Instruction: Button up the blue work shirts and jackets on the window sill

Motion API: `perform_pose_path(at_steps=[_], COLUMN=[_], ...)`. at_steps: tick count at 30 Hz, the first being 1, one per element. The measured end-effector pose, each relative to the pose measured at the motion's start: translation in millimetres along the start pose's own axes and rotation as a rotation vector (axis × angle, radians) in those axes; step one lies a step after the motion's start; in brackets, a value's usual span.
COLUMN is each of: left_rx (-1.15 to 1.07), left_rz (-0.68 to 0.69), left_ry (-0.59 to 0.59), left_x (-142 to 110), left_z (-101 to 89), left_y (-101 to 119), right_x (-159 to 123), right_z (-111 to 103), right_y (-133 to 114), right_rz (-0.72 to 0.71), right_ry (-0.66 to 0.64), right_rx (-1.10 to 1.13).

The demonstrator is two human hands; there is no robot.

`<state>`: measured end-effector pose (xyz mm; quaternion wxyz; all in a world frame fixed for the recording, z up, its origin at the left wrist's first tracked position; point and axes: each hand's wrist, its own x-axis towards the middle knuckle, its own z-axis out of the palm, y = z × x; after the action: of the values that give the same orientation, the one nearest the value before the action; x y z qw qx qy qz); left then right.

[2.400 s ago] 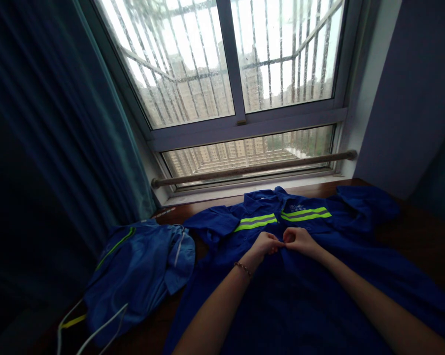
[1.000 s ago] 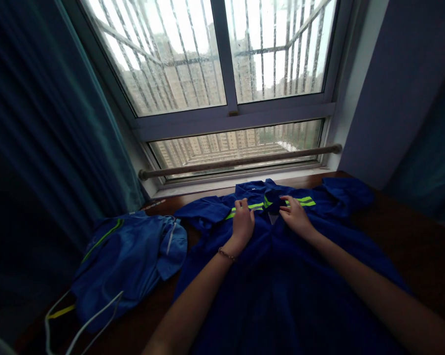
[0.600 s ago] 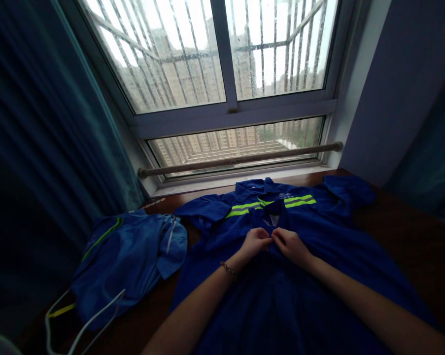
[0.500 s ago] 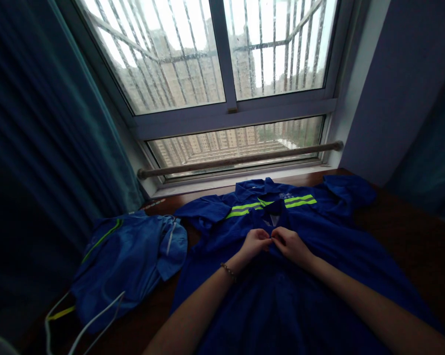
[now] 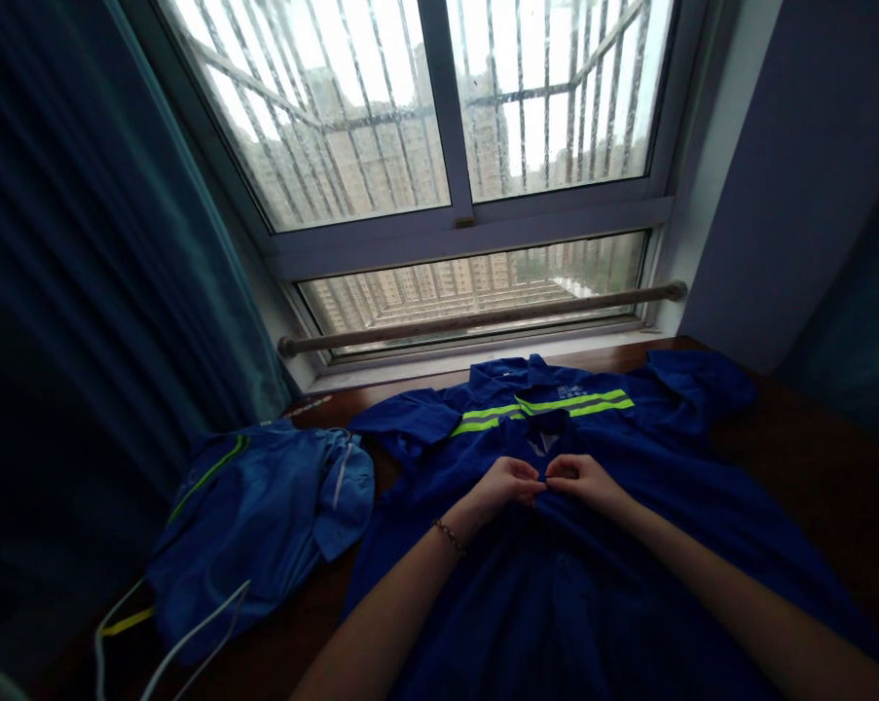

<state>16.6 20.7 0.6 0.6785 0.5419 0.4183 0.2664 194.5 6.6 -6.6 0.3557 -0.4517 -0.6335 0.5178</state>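
A dark blue work shirt (image 5: 629,545) with yellow-green reflective bands across the chest lies spread out, front up, on a dark wooden surface (image 5: 833,458). My left hand (image 5: 508,482) and my right hand (image 5: 581,479) meet at the shirt's front opening, just below the collar. Both are closed in a pinch on the two front edges of the cloth, fingertips almost touching. A thin bracelet sits on my left wrist. Whatever small thing lies between the fingertips is hidden.
A second blue garment (image 5: 256,516) with a yellow-green stripe lies bundled at the left, with white cords trailing from it. A barred window (image 5: 454,146) and a horizontal rail (image 5: 483,316) stand behind. A dark curtain (image 5: 103,243) hangs at the left, a wall at the right.
One second ago both hands lay up at the collar by the reflective bands. They have drawn back toward me and now pinch the front edges together lower down.
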Motion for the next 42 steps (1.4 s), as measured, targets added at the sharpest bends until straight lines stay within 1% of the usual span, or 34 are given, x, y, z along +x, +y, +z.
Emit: perform_pose_path(at_steps=[3, 8, 13, 18, 23, 27, 29, 31, 32, 35, 37, 39, 42], left_rx=[0.036, 0.051, 0.015, -0.006, -0.050, -0.077, -0.088, -0.080, -0.071, -0.041, -0.038, -0.056, -0.095], left_rz=[0.011, -0.003, 0.009, 0.015, 0.009, -0.009, -0.009, -0.019, -0.026, -0.030, -0.010, 0.004, -0.019], left_ry=[0.017, 0.005, -0.024, -0.022, -0.014, -0.045, -0.038, -0.012, 0.006, 0.080, 0.104, 0.091, 0.066], left_x=[1, 0, -5, -4, -2, -2, -2, -1, -1, 0, -1, -2, -3], left_z=[2.1, 4.3, 5.4, 5.1, 4.0, 4.5, 5.3, 6.8, 7.9, 11.4, 12.8, 12.8, 11.2], left_y=[-3, -2, 3, 1, -1, 0, 0, -1, -2, -3, -3, -2, -2], right_x=[0, -4, -3, -5, -9, -7, -6, -7, -9, -16, -20, -23, -26], right_z=[1, 1, -1, -1, -1, -2, -2, 0, 2, 9, 14, 18, 23], right_y=[-1, -8, -5, -9, -17, -14, -13, -15, -17, -24, -27, -27, -24], right_rz=[0.018, 0.020, 0.081, 0.106, 0.090, 0.143, 0.133, 0.080, 0.032, -0.166, -0.272, -0.308, -0.295], right_ry=[-0.007, -0.034, -0.071, -0.071, -0.085, -0.097, -0.084, -0.048, -0.009, 0.176, 0.267, 0.299, 0.320], right_rx=[0.008, 0.038, 0.165, 0.258, 0.222, 0.217, 0.201, 0.102, 0.006, -0.357, -0.521, -0.598, -0.663])
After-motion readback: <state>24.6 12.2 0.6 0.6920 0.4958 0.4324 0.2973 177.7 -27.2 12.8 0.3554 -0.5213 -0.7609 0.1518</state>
